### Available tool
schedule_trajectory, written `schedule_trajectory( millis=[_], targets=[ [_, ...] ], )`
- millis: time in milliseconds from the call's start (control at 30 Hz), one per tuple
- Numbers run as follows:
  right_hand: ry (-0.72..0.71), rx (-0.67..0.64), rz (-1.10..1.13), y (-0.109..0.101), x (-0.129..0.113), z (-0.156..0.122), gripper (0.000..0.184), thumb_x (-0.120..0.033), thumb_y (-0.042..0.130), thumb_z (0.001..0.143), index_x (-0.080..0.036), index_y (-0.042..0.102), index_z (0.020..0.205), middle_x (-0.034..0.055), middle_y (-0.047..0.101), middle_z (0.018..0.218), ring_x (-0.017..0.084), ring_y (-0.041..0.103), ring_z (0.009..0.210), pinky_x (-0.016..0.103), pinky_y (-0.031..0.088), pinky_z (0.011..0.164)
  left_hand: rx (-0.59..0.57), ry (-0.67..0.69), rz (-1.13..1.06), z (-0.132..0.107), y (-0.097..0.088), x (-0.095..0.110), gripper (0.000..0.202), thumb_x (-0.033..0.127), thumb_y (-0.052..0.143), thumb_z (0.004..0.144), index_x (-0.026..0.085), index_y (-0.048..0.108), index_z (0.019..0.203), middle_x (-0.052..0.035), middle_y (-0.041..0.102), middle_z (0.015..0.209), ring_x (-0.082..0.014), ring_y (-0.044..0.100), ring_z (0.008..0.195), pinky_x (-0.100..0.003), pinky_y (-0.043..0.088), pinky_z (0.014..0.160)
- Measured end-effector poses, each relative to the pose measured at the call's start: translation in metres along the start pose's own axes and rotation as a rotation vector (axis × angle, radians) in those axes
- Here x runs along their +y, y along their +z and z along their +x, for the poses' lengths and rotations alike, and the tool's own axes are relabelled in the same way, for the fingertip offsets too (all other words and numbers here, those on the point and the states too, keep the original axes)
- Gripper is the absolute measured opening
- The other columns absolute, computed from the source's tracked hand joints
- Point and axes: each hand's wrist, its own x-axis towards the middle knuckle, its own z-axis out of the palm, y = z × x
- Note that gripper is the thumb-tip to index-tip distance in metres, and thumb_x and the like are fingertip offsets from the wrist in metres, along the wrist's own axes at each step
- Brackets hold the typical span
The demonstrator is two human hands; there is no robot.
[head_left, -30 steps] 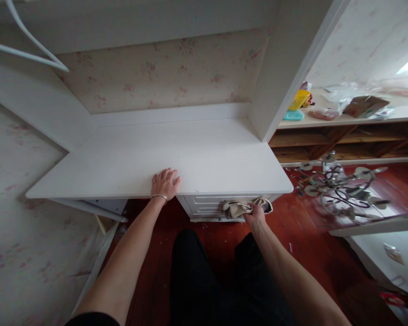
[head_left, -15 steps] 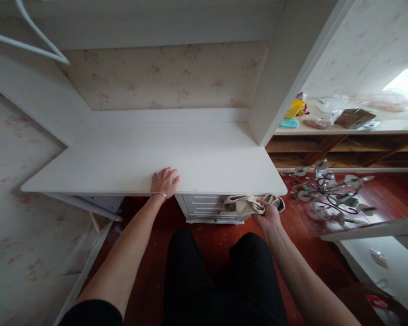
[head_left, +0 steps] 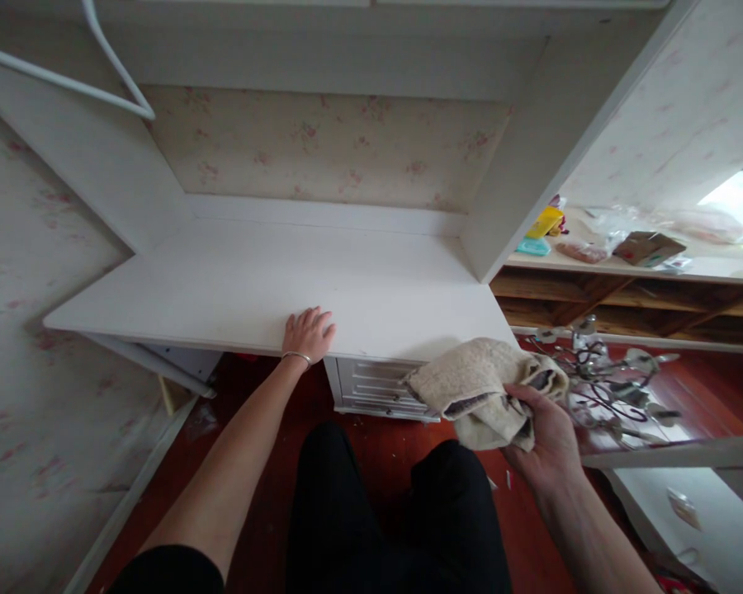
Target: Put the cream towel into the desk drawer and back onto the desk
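My left hand (head_left: 308,334) lies flat on the front edge of a white desk (head_left: 235,272), fingers stretched out and a bracelet at the wrist. In my right hand (head_left: 545,433) is a crumpled beige cleaning cloth (head_left: 480,384) with dark patches in its folds. The cloth hangs in front of the desk's right front corner and hides it. Below the desktop, a white drawer unit (head_left: 377,384) shows partly behind the cloth.
A metal chandelier (head_left: 625,388) lies on the red wooden floor to the right. Behind it, a low shelf unit (head_left: 600,268) carries bags and a cardboard box (head_left: 649,247). White tubing (head_left: 99,91) crosses the upper left. A white furniture piece (head_left: 669,511) stands at lower right.
My right hand has raised the cloth from beside the drawer fronts up and to the right, nearer to me. My left hand stays on the desk edge. The view has shifted slightly.
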Motion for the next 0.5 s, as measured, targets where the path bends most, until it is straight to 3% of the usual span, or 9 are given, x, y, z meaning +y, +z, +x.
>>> schedule_trajectory(
  millis=[167, 333, 433, 500],
  targets=[
    [-0.15, -0.168, -0.117, 0.044, 0.003, 0.026, 0.03, -0.011, 0.05, 0.076, -0.02, 0.063, 0.101, 0.0057, 0.068, 0.079, 0.024, 0.069, 0.083, 0.045, 0.058, 0.079, 0.032, 0.009, -0.019, -0.002, 0.001, 0.0, 0.046, 0.05, 0.03, 0.093, 0.033, 0.05, 0.131, -0.0032, 0.044, 0.145, -0.0229, 0.034, 0.134, -0.051, 0.018, 0.112],
    [-0.261, -0.302, -0.083, 0.118, 0.016, 0.072, 0.022, -0.021, 0.054, 0.077, -0.019, 0.063, 0.096, 0.0051, 0.069, 0.082, 0.023, 0.067, 0.087, 0.042, 0.057, 0.078, 0.034, 0.006, -0.028, -0.002, -0.003, 0.0, 0.042, 0.047, 0.033, 0.093, 0.034, 0.051, 0.129, -0.0024, 0.045, 0.144, -0.0223, 0.035, 0.134, -0.049, 0.019, 0.112],
    [-0.214, -0.345, 0.017, 0.152, 0.042, 0.095, 0.018, -0.02, 0.052, 0.078, -0.02, 0.062, 0.093, 0.0017, 0.07, 0.083, 0.018, 0.067, 0.087, 0.035, 0.057, 0.079, 0.039, 0.013, -0.023, -0.002, -0.004, 0.0, 0.041, 0.047, 0.035, 0.093, 0.034, 0.051, 0.129, -0.0027, 0.046, 0.143, -0.0217, 0.036, 0.133, -0.049, 0.019, 0.112],
    [-0.081, -0.323, 0.005, 0.156, 0.067, 0.106, 0.015, -0.017, 0.05, 0.081, -0.021, 0.06, 0.09, 0.0001, 0.07, 0.08, 0.014, 0.067, 0.084, 0.029, 0.056, 0.079, 0.035, 0.011, -0.023, -0.002, -0.005, -0.001, 0.041, 0.047, 0.036, 0.093, 0.035, 0.051, 0.129, -0.0024, 0.046, 0.143, -0.0221, 0.036, 0.133, -0.05, 0.02, 0.111]
  ],
)
